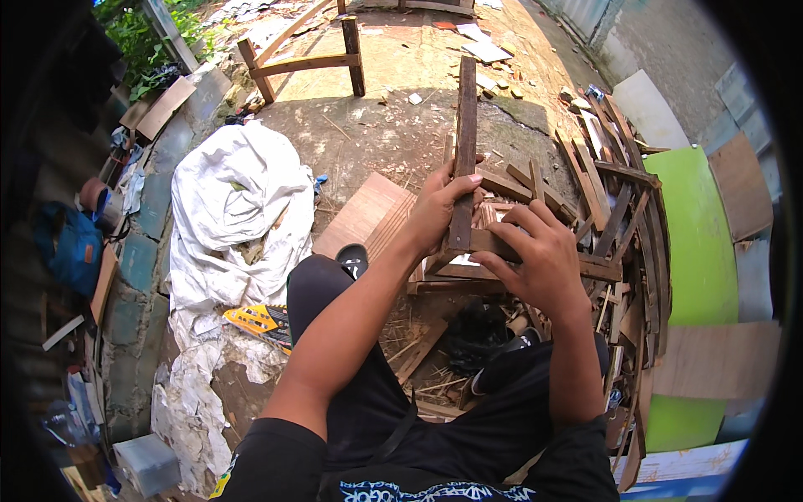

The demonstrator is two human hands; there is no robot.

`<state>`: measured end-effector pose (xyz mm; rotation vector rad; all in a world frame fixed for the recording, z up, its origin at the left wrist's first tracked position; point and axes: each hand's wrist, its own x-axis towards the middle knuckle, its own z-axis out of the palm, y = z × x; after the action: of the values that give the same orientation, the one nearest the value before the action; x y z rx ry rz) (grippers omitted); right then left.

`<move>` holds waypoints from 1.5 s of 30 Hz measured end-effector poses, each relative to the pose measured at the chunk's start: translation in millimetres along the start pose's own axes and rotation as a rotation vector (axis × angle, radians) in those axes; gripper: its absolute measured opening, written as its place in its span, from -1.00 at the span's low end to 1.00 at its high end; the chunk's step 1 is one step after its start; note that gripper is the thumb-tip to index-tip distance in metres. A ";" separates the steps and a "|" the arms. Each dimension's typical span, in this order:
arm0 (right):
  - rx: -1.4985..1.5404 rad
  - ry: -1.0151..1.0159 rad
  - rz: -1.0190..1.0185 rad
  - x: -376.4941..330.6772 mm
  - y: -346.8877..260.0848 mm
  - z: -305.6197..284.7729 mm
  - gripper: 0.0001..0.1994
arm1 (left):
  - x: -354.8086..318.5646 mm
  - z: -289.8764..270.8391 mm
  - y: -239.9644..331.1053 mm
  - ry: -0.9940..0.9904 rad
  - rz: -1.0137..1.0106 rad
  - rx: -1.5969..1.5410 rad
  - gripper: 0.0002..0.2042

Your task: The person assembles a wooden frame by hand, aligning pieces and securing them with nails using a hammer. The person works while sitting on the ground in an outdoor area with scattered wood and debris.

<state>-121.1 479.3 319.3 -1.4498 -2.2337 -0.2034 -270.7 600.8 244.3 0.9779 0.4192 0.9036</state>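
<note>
In front of me is a dark brown wooden frame (464, 125), with a long leg pointing away from me and a shorter rail meeting it at the near corner. My left hand (437, 207) is closed around the leg, thumb lying across its top. Fingers curled and thumb below, my right hand (539, 259) grips the rail just right of that corner. Under the frame, between my knees, lies more wood partly hidden by my hands, with a white patch (465, 260) showing.
A pile of wooden strips (623, 209) lies at my right, beside a green panel (694, 243). To the left are a crumpled white cloth (238, 201), a plywood board (365, 219) and a yellow-and-black package (258, 321). Another wooden frame (308, 64) stands farther off.
</note>
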 end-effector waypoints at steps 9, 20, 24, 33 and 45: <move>0.386 0.276 0.176 8.0 -3.5 -20.4 -0.55 | 1.4 0.9 -3.7 -0.002 0.008 0.030 -0.46; 0.865 0.325 0.171 16.2 -24.1 19.1 -0.76 | 2.2 -1.8 -7.6 0.021 0.051 0.029 -0.57; 0.751 0.222 0.196 15.9 -18.2 14.7 -0.82 | -1.1 0.3 -2.4 0.032 0.042 0.062 -0.57; 0.639 0.315 0.151 15.4 -15.9 27.9 -0.86 | 1.4 1.0 -2.4 0.056 0.033 0.037 -0.61; 0.465 0.347 0.039 23.0 -20.0 26.5 -0.82 | 1.9 1.0 -2.3 0.038 0.033 -0.010 -0.61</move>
<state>-154.6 499.3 309.0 -1.1077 -1.8166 0.0723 -267.8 601.3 243.0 0.9616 0.4315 0.9548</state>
